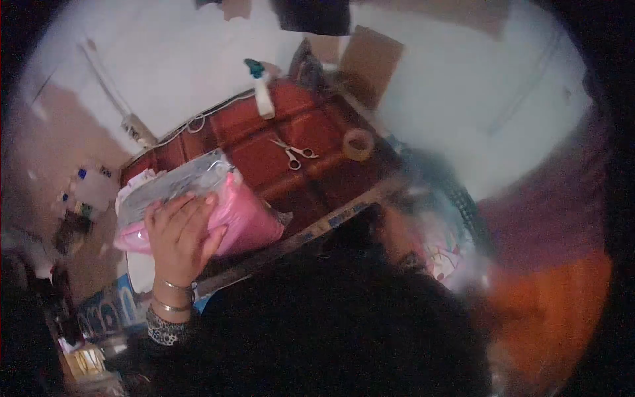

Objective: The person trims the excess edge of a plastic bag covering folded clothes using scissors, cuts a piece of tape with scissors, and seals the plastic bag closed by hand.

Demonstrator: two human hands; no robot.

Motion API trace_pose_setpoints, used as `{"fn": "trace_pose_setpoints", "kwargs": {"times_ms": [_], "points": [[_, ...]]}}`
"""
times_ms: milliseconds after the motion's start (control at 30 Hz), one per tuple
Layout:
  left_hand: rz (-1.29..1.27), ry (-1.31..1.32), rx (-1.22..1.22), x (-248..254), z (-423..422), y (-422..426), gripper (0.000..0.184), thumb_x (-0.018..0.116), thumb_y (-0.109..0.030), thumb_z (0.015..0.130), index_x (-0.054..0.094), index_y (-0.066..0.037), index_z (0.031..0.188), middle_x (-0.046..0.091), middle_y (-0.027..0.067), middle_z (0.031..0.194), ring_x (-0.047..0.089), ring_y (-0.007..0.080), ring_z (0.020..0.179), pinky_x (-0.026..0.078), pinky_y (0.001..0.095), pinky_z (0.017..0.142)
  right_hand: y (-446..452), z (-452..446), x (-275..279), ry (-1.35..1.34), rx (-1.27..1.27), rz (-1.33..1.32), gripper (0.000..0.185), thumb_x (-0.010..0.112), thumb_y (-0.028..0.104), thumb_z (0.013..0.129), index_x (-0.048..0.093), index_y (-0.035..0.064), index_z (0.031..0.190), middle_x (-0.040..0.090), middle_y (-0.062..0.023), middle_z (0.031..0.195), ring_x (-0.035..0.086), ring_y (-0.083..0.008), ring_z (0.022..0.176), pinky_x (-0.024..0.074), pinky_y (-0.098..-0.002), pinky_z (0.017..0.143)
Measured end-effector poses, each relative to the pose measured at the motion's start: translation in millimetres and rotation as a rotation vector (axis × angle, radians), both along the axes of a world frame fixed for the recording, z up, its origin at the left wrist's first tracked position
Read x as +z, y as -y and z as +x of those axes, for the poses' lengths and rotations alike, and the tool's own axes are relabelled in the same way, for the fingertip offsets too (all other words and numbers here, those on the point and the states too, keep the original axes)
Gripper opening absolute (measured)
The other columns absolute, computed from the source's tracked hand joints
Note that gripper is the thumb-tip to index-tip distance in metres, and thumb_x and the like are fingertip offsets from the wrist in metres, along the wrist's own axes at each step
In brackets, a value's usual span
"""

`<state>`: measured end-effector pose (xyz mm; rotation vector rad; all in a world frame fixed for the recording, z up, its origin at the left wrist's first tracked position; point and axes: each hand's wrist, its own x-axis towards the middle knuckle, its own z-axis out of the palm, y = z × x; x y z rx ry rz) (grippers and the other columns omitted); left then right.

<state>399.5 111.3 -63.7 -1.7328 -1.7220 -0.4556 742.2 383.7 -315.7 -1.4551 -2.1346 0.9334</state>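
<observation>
My left hand [180, 231] lies flat on top of a pink package [248, 215] with clear plastic over it, its fingers stretched out over the plastic. The package rests on the left part of a dark red table [241, 142]. My right hand [395, 231] is at the right beyond the table's near edge, dark and smeared. Beside it is a blurred clear plastic bag [450, 258] with pale contents; whether the hand grips it cannot be made out. White-handled scissors [294, 155] lie spread on the table, with a roll of tape [358, 144] to their right.
A white spray bottle [263, 99] with a green top is at the table's back edge. A cord leads left to a power strip [137, 130]. A brown cardboard piece [372, 61] stands behind the right corner. Orange cloth [552, 324] spreads at lower right.
</observation>
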Motion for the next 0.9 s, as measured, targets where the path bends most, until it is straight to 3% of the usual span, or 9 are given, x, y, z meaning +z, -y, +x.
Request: {"fn": "trace_pose_setpoints", "kwargs": {"times_ms": [33,133,200,267,400,533,600,667,900], "points": [[-0.006,-0.016,-0.002,-0.7,-1.0,0.8,0.052,0.073,-0.038,0.072,0.062,-0.017,0.118,0.064,0.0004,0.114,0.057,0.0199,0.109,0.031,0.0451,0.101,1.1,0.4,7.6,0.365,0.078,0.203,0.037,0.058,0.030,0.088,0.059,0.0006,0.109,0.064,-0.0208,0.102,0.062,-0.0351,0.096,0.0505,-0.0482,0.073],[0.003,-0.027,0.070,-5.4,-8.1,10.6,0.055,0.071,-0.047,0.070,0.063,-0.017,0.116,0.064,0.0002,0.117,0.056,0.0199,0.112,0.030,0.0458,0.103,48.6,-5.4,61.5,0.451,0.109,0.509,0.038,0.059,0.033,0.089,0.058,0.0013,0.112,0.062,-0.0163,0.104,0.061,-0.0311,0.095,0.0509,-0.0448,0.075],[0.112,0.015,-0.006,-9.9,-18.7,17.5,0.054,0.071,-0.050,0.071,0.064,-0.017,0.113,0.064,0.0004,0.115,0.057,0.0208,0.109,0.032,0.0460,0.101,75.7,-7.7,107.3,0.244,0.042,0.489,0.040,0.060,0.034,0.090,0.058,0.0017,0.113,0.062,-0.0132,0.105,0.060,-0.0284,0.094,0.0511,-0.0426,0.076],[0.184,0.003,0.089,-21.2,-34.5,33.1,0.054,0.071,-0.052,0.070,0.064,-0.017,0.111,0.064,0.0005,0.113,0.058,0.0212,0.108,0.033,0.0455,0.101,28.9,2.2,31.5,-0.604,-0.373,-0.228,0.041,0.057,0.036,0.093,0.057,0.0009,0.114,0.060,-0.0094,0.102,0.057,-0.0227,0.089,0.0491,-0.0380,0.077],[0.318,-0.030,0.245,-54.8,-72.0,59.0,0.055,0.070,-0.055,0.070,0.064,-0.017,0.109,0.065,0.0007,0.108,0.059,0.0216,0.104,0.035,0.0443,0.098,-30.5,20.2,-30.5,-0.564,-0.139,0.316,0.041,0.055,0.035,0.094,0.056,-0.0018,0.113,0.060,-0.0090,0.097,0.055,-0.0201,0.085,0.0470,-0.0365,0.074],[0.270,-0.082,0.222,-69.5,-78.7,77.7,0.045,0.070,-0.048,0.073,0.066,-0.019,0.107,0.065,0.0000,0.107,0.059,0.0208,0.104,0.036,0.0446,0.099,10.6,-20.9,63.3,-0.938,-0.206,0.067,0.032,0.053,0.028,0.096,0.058,-0.0011,0.106,0.059,-0.0058,0.086,0.054,-0.0151,0.081,0.0446,-0.0314,0.070],[0.250,-0.092,0.170,-78.8,-77.2,82.2,0.042,0.070,-0.045,0.073,0.067,-0.020,0.107,0.065,-0.0005,0.107,0.060,0.0204,0.104,0.036,0.0440,0.099,39.8,-37.3,92.8,-1.383,-0.256,-0.022,0.028,0.054,0.027,0.096,0.059,0.0008,0.105,0.055,-0.0035,0.078,0.051,-0.0136,0.076,0.0424,-0.0289,0.071],[0.222,-0.109,0.115,-83.2,-78.2,86.8,0.040,0.070,-0.043,0.074,0.068,-0.020,0.106,0.065,-0.0011,0.107,0.060,0.0199,0.104,0.037,0.0435,0.099,36.6,-31.1,72.5,-1.353,-0.167,0.110,0.029,0.054,0.028,0.096,0.058,0.0014,0.108,0.052,-0.0024,0.075,0.048,-0.0133,0.073,0.0408,-0.0283,0.072],[0.217,-0.088,-0.218,-89.4,-67.1,82.1,0.036,0.075,-0.030,0.069,0.069,-0.023,0.104,0.063,-0.0043,0.108,0.059,0.0158,0.097,0.040,0.0389,0.096,178.7,-100.9,167.3,-1.330,0.272,-0.076,0.039,0.056,0.025,0.095,0.052,-0.0007,0.123,0.055,-0.0031,0.080,0.052,-0.0117,0.074,0.0431,-0.0252,0.066]]}}
